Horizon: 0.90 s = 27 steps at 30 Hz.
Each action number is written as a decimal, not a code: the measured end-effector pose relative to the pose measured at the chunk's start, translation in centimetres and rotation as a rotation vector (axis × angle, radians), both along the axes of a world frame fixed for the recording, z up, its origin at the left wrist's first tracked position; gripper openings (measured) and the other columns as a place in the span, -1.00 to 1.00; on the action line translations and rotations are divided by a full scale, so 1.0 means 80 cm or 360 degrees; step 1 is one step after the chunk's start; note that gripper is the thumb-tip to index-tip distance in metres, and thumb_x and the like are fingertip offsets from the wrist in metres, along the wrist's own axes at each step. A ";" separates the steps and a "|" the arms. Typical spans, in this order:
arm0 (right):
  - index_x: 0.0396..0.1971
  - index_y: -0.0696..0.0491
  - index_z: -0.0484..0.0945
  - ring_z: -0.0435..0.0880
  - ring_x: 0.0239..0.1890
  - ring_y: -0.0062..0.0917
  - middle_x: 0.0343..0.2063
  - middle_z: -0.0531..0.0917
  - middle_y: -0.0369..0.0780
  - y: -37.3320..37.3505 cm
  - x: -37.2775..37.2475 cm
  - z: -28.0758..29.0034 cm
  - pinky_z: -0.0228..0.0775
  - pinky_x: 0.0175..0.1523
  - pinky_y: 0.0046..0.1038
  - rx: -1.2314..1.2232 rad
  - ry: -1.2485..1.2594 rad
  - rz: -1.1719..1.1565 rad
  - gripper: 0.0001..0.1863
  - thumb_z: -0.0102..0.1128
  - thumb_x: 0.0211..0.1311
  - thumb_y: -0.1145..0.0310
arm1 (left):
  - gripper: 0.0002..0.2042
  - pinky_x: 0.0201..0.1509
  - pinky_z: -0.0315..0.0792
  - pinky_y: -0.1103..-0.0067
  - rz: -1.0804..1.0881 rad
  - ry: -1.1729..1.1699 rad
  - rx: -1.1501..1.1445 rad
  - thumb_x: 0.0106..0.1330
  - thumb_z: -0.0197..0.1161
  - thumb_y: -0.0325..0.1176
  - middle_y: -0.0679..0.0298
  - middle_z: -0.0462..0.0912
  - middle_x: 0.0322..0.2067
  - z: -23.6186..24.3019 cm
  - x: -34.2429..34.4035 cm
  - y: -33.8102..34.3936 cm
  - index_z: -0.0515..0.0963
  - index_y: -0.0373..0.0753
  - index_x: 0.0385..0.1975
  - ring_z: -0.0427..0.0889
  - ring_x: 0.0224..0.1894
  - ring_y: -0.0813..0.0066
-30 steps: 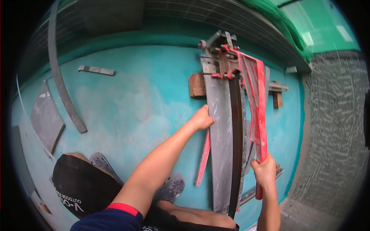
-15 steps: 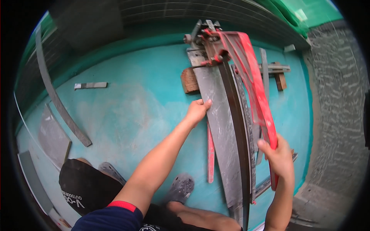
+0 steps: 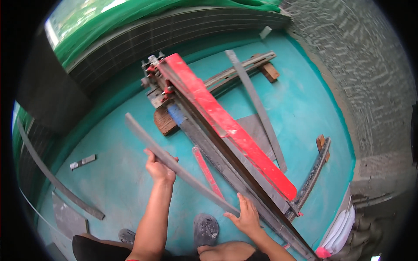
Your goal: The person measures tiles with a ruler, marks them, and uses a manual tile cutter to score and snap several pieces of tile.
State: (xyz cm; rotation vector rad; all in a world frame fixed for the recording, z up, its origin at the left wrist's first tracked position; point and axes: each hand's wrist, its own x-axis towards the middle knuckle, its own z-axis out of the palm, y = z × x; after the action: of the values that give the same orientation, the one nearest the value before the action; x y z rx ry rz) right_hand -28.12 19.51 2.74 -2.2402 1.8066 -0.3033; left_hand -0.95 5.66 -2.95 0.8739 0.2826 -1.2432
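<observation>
My left hand (image 3: 161, 168) is closed around a long, narrow grey tile strip (image 3: 191, 180), raised over the floor left of the tile cutter. My right hand (image 3: 247, 217) is at the strip's near end, thumb and fingers stretched out on either side, thumb touching it. The manual tile cutter (image 3: 217, 141) lies diagonally before me, its long red handle (image 3: 244, 141) lowered along the dark rail. A grey tile piece (image 3: 260, 135) shows beyond the handle, partly hidden by it. On the floor between strip and cutter is a flat red bar (image 3: 207, 172).
Wooden blocks (image 3: 164, 122) prop the cutter and its side arms. Another grey strip (image 3: 257, 108) lies across the far arm. At left are a long strip (image 3: 56, 180), a tile offcut (image 3: 69, 215) and a small bar (image 3: 82, 162). A rough grey wall (image 3: 352, 74) stands right.
The view has turned. My right hand has let go of the red handle, which is now down along the rail. My left hand has lifted the tile strip away from the cutter.
</observation>
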 end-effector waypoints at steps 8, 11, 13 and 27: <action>-0.28 0.05 0.56 0.61 -0.29 -0.18 -0.34 0.63 -0.14 0.028 -0.019 -0.006 0.44 -0.28 -0.28 0.0499 -0.0582 -0.0320 -0.64 0.30 0.05 0.08 | -0.55 -0.56 0.23 0.50 -0.0258 0.0041 -0.0631 0.40 -0.22 0.00 0.26 0.27 -0.63 0.097 -0.013 0.003 0.26 -0.23 -0.62 0.20 -0.66 0.39; -0.36 0.03 0.60 0.62 -0.47 -0.19 -0.48 0.65 -0.16 0.053 -0.034 0.026 0.44 -0.39 -0.29 0.0237 -0.0625 -0.0359 -0.63 0.30 0.03 0.02 | -0.53 -0.48 0.29 0.51 -0.0230 -0.0232 -0.0644 0.43 -0.25 0.08 0.28 0.27 -0.56 0.174 -0.040 0.014 0.25 -0.22 -0.53 0.21 -0.63 0.46; -0.37 0.03 0.61 0.62 -0.48 -0.22 -0.49 0.65 -0.16 0.066 -0.039 0.051 0.44 -0.40 -0.31 0.0215 -0.0709 -0.0408 -0.64 0.32 0.02 0.02 | -0.54 -0.44 0.33 0.46 -0.0383 -0.0321 -0.0985 0.46 -0.31 0.03 0.27 0.29 -0.55 0.210 -0.044 0.025 0.25 -0.23 -0.49 0.26 -0.62 0.45; -0.47 0.18 0.57 0.48 -0.57 -0.70 -0.64 0.59 -0.27 -0.034 -0.203 0.273 0.34 -0.46 -0.51 -0.0212 -0.0613 -0.0985 -0.69 0.33 0.06 0.20 | -0.47 -0.15 0.41 0.41 -0.0681 -0.0883 -0.1072 0.47 -0.35 0.01 0.20 0.44 -0.52 0.252 -0.043 0.002 0.39 -0.31 -0.48 0.49 -0.42 0.34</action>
State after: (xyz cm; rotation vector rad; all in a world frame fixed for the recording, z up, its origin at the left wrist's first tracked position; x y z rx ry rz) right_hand -44.35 16.77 24.60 -1.4855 2.2401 -0.9168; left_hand -4.40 5.85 17.22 0.6583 -0.7656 -1.3024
